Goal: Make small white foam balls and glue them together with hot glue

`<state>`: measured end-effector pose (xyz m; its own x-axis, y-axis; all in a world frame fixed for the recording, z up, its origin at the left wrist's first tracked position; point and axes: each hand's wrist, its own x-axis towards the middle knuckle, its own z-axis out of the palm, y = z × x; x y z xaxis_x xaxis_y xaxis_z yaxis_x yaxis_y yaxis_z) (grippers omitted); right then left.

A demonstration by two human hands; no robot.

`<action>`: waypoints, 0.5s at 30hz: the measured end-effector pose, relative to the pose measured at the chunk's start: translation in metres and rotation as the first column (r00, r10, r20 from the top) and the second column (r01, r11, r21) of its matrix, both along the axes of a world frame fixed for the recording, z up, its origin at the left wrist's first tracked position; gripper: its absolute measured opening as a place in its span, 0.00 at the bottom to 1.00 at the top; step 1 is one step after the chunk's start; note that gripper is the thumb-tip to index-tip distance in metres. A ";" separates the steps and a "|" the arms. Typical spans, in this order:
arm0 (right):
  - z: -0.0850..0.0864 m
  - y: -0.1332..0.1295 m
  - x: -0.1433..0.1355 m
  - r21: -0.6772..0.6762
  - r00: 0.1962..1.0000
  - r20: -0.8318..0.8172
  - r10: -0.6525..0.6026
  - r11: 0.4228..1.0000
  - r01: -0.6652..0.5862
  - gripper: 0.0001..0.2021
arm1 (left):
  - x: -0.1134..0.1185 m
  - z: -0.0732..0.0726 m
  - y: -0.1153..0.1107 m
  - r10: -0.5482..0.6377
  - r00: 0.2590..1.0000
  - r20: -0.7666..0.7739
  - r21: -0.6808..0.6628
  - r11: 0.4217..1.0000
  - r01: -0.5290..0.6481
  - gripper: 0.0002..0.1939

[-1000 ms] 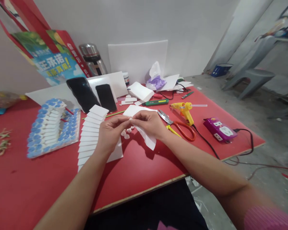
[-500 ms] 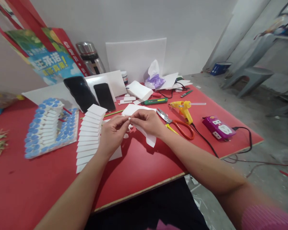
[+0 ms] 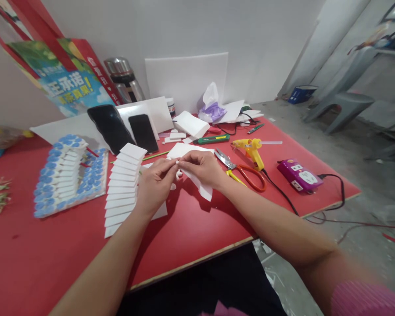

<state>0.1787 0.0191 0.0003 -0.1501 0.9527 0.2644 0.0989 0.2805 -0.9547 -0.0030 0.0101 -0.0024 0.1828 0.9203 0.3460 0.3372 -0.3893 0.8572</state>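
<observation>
My left hand [image 3: 157,182] and my right hand [image 3: 202,166] meet over the red table, thumbs and fingertips pinched together on a tiny white piece [image 3: 177,162]. Its exact kind is too small to make out. Under and beside my right hand lies a white paper sheet [image 3: 206,191], partly covered by the hand. Small white scraps [image 3: 178,174] rest on the table just below my fingertips. Left of my left hand stands a stepped row of white foam-like slabs [image 3: 121,188], fanned like stairs. Beyond it sits a small staircase model [image 3: 70,175] edged with blue and white discs.
To the right lie red-handled scissors [image 3: 250,175], a yellow glue gun [image 3: 252,149] and a purple power strip [image 3: 299,175] with its cord. A green utility knife [image 3: 213,139], two phones [image 3: 144,133], a steel flask [image 3: 123,79] and a shopping bag [image 3: 69,83] stand behind.
Both hands stay nearly in place, with slight finger movement around the tiny white piece. Nothing else has visibly moved.
</observation>
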 end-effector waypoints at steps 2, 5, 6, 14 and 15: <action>-0.001 -0.001 -0.001 0.052 0.999 0.046 -0.015 0.999 0.013 0.07 | 0.000 0.003 -0.001 0.002 1.000 -0.015 0.041 0.999 -0.001 0.12; -0.001 -0.005 -0.002 0.132 0.991 0.128 -0.038 0.991 0.021 0.08 | 0.001 0.007 -0.003 0.015 0.998 -0.069 0.153 0.988 -0.004 0.11; -0.001 -0.006 -0.002 0.150 0.987 0.153 -0.049 0.988 0.026 0.08 | 0.001 0.007 -0.003 0.022 0.996 -0.087 0.192 0.981 -0.005 0.10; 0.000 -0.005 0.002 0.141 0.995 0.101 0.023 0.989 -0.037 0.07 | 0.000 0.000 0.001 -0.080 0.989 0.126 -0.136 0.986 0.097 0.17; 0.000 -0.004 0.002 0.129 0.995 0.084 0.045 0.990 -0.056 0.07 | 0.000 0.000 0.002 -0.082 0.985 0.150 -0.160 0.981 0.106 0.17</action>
